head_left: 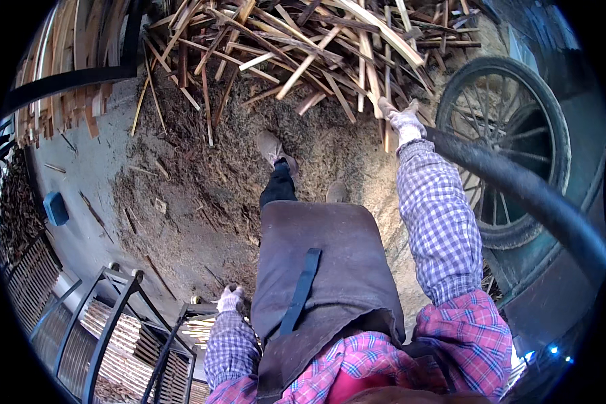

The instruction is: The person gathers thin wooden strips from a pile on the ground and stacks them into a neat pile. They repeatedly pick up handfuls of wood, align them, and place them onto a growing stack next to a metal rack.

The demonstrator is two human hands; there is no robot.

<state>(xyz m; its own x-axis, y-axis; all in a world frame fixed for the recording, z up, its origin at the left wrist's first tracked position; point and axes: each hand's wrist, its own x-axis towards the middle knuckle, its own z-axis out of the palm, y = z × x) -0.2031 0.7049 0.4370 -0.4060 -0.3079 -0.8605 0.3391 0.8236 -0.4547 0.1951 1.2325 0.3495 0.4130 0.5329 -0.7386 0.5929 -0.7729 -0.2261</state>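
Observation:
My right hand (405,120), in a pale glove with brownish fingertips, reaches out over the near edge of a heap of wooden strips (316,57). Its thumb and fingers are spread apart beside the strip ends. Whether the fingertips touch a strip, I cannot tell. My left hand (230,299), also gloved, is low beside my dark apron (326,236), close to a metal rack (124,296). It is small in view, and its finger pose is unclear. Checked sleeve covers are on both forearms.
A spoked wheel (501,148) stands at the right, with a thick black pipe (512,175) crossing before it. Stacked boards (64,101) are at the upper left. A blue block-like object (56,209) lies on the floor. Sawdust and scraps surround my shoes (276,149).

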